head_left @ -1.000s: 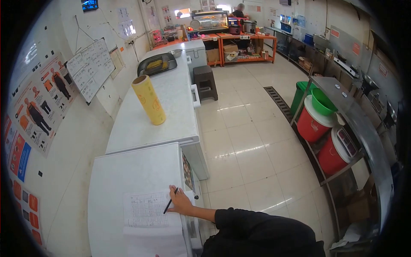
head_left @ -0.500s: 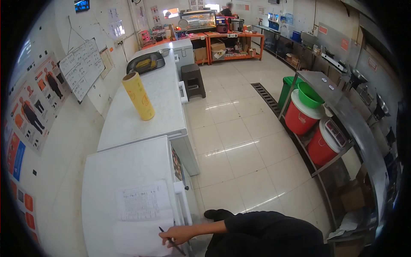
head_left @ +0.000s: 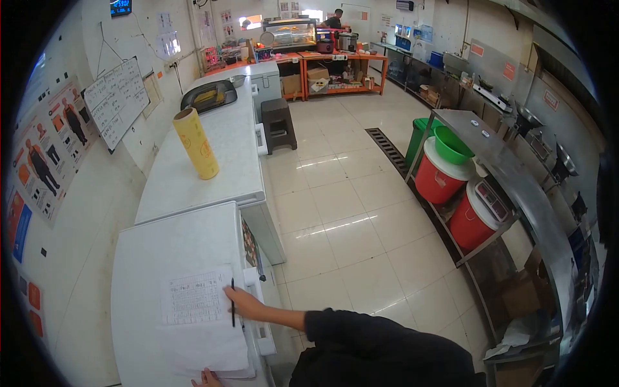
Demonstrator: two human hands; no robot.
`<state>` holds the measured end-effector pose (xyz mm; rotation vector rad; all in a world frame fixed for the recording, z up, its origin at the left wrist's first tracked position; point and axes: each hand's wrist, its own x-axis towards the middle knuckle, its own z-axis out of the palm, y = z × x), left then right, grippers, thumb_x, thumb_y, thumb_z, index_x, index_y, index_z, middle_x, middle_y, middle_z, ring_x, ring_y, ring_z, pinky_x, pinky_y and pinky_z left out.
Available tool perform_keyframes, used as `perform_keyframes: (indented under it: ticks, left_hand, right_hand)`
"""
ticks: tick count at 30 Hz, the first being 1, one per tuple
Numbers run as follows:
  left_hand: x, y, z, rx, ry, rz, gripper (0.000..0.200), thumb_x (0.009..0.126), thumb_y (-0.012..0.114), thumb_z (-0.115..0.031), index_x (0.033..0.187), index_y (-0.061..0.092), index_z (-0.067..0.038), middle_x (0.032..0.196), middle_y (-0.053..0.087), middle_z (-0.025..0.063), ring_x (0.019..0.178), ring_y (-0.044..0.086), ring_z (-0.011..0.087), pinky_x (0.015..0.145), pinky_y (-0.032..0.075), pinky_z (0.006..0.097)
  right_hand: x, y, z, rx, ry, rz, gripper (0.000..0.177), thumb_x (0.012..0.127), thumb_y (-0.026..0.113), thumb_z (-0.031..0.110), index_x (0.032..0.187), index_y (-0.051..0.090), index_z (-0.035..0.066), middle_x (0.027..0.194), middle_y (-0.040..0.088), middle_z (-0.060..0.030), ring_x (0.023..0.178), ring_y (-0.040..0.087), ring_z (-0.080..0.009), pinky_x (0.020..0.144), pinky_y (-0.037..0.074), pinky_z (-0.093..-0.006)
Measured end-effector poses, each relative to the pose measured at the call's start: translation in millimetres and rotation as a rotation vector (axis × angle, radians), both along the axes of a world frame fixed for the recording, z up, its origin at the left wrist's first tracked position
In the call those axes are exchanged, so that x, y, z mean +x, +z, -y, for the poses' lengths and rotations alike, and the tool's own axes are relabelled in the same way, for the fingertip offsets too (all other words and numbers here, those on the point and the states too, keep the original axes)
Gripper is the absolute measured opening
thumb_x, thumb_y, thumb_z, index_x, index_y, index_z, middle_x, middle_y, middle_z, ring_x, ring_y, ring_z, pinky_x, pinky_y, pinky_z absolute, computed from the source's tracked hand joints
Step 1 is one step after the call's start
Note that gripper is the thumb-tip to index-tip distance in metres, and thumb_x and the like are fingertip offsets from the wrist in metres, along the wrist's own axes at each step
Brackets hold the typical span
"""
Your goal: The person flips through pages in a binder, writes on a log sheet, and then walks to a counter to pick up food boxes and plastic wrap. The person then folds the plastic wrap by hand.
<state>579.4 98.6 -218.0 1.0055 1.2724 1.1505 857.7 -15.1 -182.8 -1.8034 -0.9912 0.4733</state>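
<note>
My right hand is closed around a dark pen, held nearly upright in view at the right edge of the papers. Beneath it lies a sheet with a handwritten table, its writing too small to read. A blank white sheet lies just below that one. At the bottom edge of the view, the fingers of my left hand show in part, apart from each other and touching the lower edge of the blank sheet. The rest of that hand is out of view.
The papers lie on a white chest freezer. A yellow roll of wrap stands on the freezer beyond, with a black tray behind it. Red buckets sit under a steel table at right. A person stands far back.
My right hand has moved up and left along the papers with the pen, which now points more upright. My left hand has come into view at the bottom edge.
</note>
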Motion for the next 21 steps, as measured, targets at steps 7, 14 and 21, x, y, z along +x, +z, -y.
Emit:
perform_keyframes:
  ticks: [7,14,21]
  left_hand:
    - [-27.6,3.1,8.1,0.145,0.016,-0.209,0.087,0.070,0.068,0.001,0.134,0.010,-0.003,0.094,0.051,0.0230,0.063,0.054,0.0265,0.052,0.049,0.0412]
    - [28.0,18.4,9.8,0.855,0.102,-0.982,0.059,0.079,0.062,-0.017,0.131,0.036,-0.005,0.138,0.031,0.0170,0.127,0.029,0.0353,0.103,0.025,0.0475]
    - [129.5,78.3,29.5,0.994,-0.484,-1.096,0.054,0.075,0.062,-0.016,0.126,0.046,-0.006,0.134,0.040,0.0170,0.126,0.032,0.0349,0.102,0.023,0.0497]
  right_hand:
    - [23.1,-6.3,-23.1,-0.158,0.008,0.299,0.100,0.062,0.079,0.032,0.130,0.018,-0.008,0.140,0.022,-0.0272,0.132,0.021,-0.0401,0.104,0.025,-0.0513]
    - [21.6,-10.5,-23.8,-0.147,-0.065,0.352,0.103,0.059,0.080,0.034,0.129,0.018,-0.010,0.140,0.019,-0.0301,0.131,0.022,-0.0411,0.105,0.026,-0.0460]
    - [26.2,-12.2,-23.9,-0.183,-0.166,0.433,0.121,0.049,0.085,0.039,0.129,0.014,-0.017,0.109,0.050,-0.0323,0.090,0.053,-0.0406,0.080,0.045,-0.0442]
